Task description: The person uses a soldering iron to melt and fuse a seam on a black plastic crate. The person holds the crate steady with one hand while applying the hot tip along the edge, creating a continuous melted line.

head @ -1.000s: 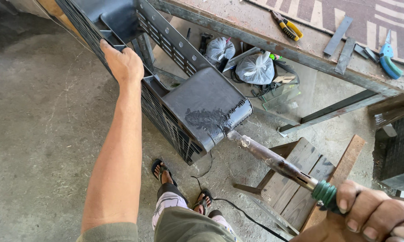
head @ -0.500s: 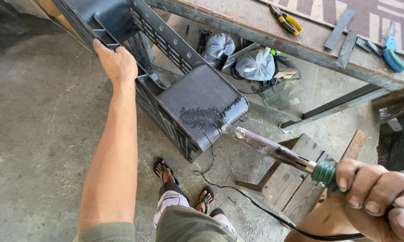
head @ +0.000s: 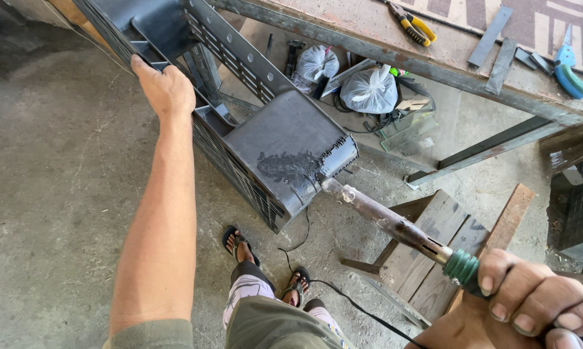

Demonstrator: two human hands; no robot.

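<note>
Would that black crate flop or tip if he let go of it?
Probably stiff: the crate keeps its boxy shape while the left hand grips only its rim. It looks tilted on one corner, so it may tip. The iron touches it, so that patch may be soft.

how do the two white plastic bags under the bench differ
The left bag looks smaller and lies farther back, near the black plastic part. The right bag looks larger and rounder and lies nearer the clear offcuts. Both are white, knotted at the top, and lie on the floor under the bench.
</note>
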